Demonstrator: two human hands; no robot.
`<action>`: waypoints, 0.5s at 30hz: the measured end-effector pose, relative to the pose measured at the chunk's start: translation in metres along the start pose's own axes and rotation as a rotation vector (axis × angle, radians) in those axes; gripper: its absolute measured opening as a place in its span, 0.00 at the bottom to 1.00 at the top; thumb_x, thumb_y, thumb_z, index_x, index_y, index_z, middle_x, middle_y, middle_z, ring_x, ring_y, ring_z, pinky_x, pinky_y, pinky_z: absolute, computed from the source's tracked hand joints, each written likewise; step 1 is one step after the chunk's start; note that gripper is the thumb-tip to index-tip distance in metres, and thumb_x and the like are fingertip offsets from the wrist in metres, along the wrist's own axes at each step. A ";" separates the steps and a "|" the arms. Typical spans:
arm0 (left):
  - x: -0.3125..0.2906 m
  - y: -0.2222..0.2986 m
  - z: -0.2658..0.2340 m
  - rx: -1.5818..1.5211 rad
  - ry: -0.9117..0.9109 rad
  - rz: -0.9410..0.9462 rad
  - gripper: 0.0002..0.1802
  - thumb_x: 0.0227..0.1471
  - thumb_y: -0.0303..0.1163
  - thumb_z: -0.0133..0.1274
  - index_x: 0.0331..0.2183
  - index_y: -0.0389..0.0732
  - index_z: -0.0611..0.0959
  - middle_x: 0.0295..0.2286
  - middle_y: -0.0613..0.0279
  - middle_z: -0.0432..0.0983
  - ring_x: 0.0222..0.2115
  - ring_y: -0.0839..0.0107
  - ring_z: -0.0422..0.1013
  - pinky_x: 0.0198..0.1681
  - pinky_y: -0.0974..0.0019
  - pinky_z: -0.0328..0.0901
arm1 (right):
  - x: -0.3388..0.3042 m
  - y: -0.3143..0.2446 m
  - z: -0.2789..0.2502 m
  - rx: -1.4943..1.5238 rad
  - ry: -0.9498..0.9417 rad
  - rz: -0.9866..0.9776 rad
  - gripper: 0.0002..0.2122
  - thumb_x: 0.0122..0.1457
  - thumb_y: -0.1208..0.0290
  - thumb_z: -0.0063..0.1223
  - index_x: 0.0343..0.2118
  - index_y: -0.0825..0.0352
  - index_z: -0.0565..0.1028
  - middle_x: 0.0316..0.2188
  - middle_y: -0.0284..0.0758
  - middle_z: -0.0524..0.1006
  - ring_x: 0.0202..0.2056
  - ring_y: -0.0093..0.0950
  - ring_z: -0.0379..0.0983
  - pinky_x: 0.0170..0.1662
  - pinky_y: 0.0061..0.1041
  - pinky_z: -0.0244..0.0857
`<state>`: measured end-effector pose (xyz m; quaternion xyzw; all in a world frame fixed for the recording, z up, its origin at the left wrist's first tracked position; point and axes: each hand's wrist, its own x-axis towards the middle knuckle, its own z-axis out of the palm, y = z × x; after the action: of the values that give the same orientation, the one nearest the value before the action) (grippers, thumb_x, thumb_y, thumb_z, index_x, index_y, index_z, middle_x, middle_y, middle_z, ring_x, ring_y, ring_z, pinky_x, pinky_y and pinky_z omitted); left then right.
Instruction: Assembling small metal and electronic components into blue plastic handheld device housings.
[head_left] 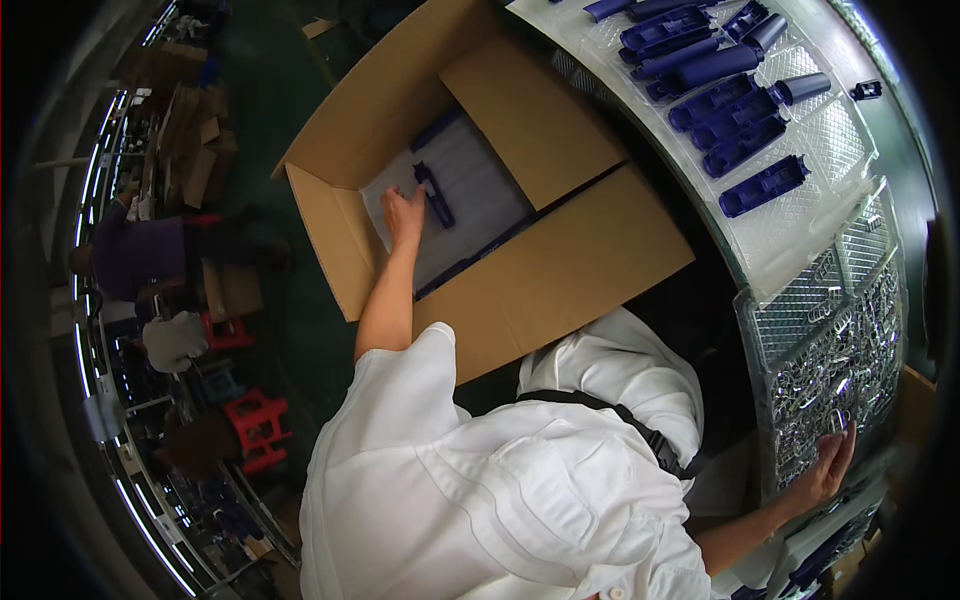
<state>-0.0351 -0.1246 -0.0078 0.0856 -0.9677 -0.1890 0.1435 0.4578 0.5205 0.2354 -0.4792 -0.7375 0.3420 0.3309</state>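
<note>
My left hand (403,214) reaches down into an open cardboard box (540,125). Its fingertips are closed at the edge of a dark blue plastic housing (436,196), a long narrow piece seen mostly from the side; the far side of the grip is hidden. Beneath it a pale sheet (480,172) covers the inside of the box. Out to the right, my right hand (826,470) has its fingers stretched, apparently holding nothing. It is nearest to a clear tray of small shiny metal parts (830,370), at the tray's near edge.
Several dark blue housings (763,186) lie in rows on a white textured sheet on the bench, some with grey ends. More blue pieces show along the box's inner walls. Open flaps surround the box. At far left are red stools (258,430), a person (140,258) and stacked cartons.
</note>
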 end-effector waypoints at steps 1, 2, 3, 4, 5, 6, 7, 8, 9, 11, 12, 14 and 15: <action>-0.002 0.003 0.005 0.101 -0.016 -0.252 0.28 0.51 0.48 0.66 0.45 0.36 0.83 0.51 0.48 0.77 0.50 0.45 0.75 0.51 0.48 0.70 | 0.000 0.003 -0.005 0.003 0.006 0.001 0.15 0.70 0.70 0.53 0.56 0.70 0.77 0.40 0.32 0.78 0.41 0.21 0.73 0.49 0.21 0.67; -0.005 0.005 0.008 0.096 -0.016 -0.248 0.28 0.51 0.48 0.66 0.45 0.36 0.83 0.51 0.48 0.77 0.50 0.45 0.75 0.51 0.48 0.70 | 0.001 0.008 -0.011 0.031 0.024 0.029 0.14 0.70 0.71 0.54 0.55 0.70 0.77 0.40 0.32 0.78 0.41 0.21 0.73 0.50 0.21 0.68; -0.006 0.008 0.016 0.111 -0.218 -0.291 0.33 0.46 0.53 0.68 0.46 0.37 0.84 0.49 0.48 0.79 0.49 0.46 0.76 0.52 0.49 0.70 | 0.000 0.013 -0.019 0.057 0.053 0.057 0.13 0.70 0.71 0.54 0.53 0.71 0.78 0.39 0.32 0.78 0.41 0.21 0.74 0.50 0.21 0.69; -0.007 0.014 0.024 0.129 -0.431 -0.323 0.38 0.41 0.57 0.70 0.46 0.38 0.84 0.46 0.48 0.82 0.48 0.47 0.77 0.52 0.49 0.70 | -0.001 0.022 -0.026 0.047 0.078 0.062 0.13 0.70 0.71 0.54 0.53 0.71 0.78 0.39 0.32 0.78 0.41 0.21 0.74 0.50 0.21 0.69; -0.010 0.028 0.034 0.128 -0.430 -0.297 0.36 0.42 0.56 0.69 0.46 0.39 0.85 0.44 0.47 0.83 0.47 0.48 0.78 0.51 0.50 0.70 | -0.005 0.030 -0.035 0.135 0.076 0.077 0.12 0.69 0.72 0.55 0.51 0.71 0.78 0.40 0.33 0.79 0.41 0.22 0.75 0.50 0.21 0.70; -0.012 0.039 0.043 0.121 -0.437 -0.270 0.35 0.42 0.55 0.69 0.46 0.39 0.86 0.42 0.46 0.84 0.47 0.48 0.78 0.51 0.51 0.70 | -0.011 0.037 -0.045 0.216 0.080 0.086 0.10 0.69 0.73 0.56 0.50 0.71 0.78 0.40 0.34 0.79 0.41 0.22 0.76 0.49 0.21 0.72; -0.010 0.035 0.047 0.124 -0.450 -0.263 0.33 0.41 0.53 0.69 0.45 0.40 0.87 0.41 0.44 0.84 0.45 0.49 0.80 0.50 0.54 0.71 | -0.012 0.034 -0.043 0.305 0.038 0.111 0.10 0.68 0.74 0.56 0.49 0.71 0.78 0.41 0.35 0.79 0.41 0.22 0.77 0.48 0.22 0.74; 0.005 -0.004 0.038 0.047 -0.398 -0.221 0.33 0.41 0.52 0.69 0.44 0.38 0.88 0.38 0.44 0.85 0.43 0.48 0.81 0.48 0.54 0.71 | -0.003 0.043 -0.027 0.427 -0.016 0.148 0.10 0.67 0.74 0.57 0.49 0.71 0.78 0.42 0.36 0.80 0.41 0.23 0.78 0.47 0.24 0.76; 0.008 -0.027 0.035 0.014 -0.327 -0.188 0.29 0.44 0.50 0.68 0.41 0.36 0.88 0.37 0.43 0.85 0.42 0.47 0.81 0.47 0.52 0.71 | 0.001 0.032 -0.007 0.573 -0.052 0.163 0.10 0.67 0.76 0.57 0.49 0.71 0.78 0.44 0.37 0.80 0.42 0.25 0.80 0.47 0.26 0.79; 0.011 -0.015 0.038 -0.059 -0.204 -0.040 0.23 0.56 0.41 0.62 0.43 0.29 0.85 0.41 0.41 0.83 0.42 0.46 0.80 0.47 0.52 0.70 | -0.011 0.005 0.005 0.675 -0.075 0.219 0.08 0.66 0.77 0.56 0.46 0.71 0.79 0.44 0.38 0.81 0.42 0.27 0.81 0.46 0.28 0.80; 0.004 0.013 0.037 -0.246 -0.153 0.038 0.20 0.59 0.38 0.62 0.42 0.27 0.82 0.39 0.45 0.83 0.38 0.53 0.79 0.44 0.54 0.71 | -0.018 -0.006 0.003 0.697 -0.093 0.236 0.07 0.66 0.77 0.56 0.45 0.71 0.79 0.42 0.37 0.81 0.40 0.27 0.82 0.45 0.28 0.80; -0.004 0.048 0.006 -0.816 -0.133 -0.080 0.12 0.66 0.32 0.55 0.44 0.33 0.76 0.35 0.57 0.81 0.31 0.70 0.75 0.36 0.64 0.71 | -0.023 -0.025 0.013 0.723 -0.095 0.240 0.07 0.66 0.78 0.56 0.45 0.71 0.79 0.36 0.35 0.82 0.36 0.24 0.82 0.43 0.27 0.80; -0.036 0.116 -0.030 -0.896 -0.156 -0.155 0.11 0.67 0.33 0.53 0.46 0.36 0.74 0.37 0.57 0.81 0.30 0.73 0.74 0.33 0.67 0.70 | -0.026 -0.034 0.014 0.677 -0.093 0.232 0.06 0.66 0.79 0.56 0.44 0.71 0.79 0.35 0.34 0.82 0.35 0.24 0.81 0.43 0.27 0.80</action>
<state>-0.0052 -0.0206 0.0554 0.0728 -0.7892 -0.6047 0.0785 0.4383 0.4828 0.2517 -0.4071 -0.5375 0.6236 0.3957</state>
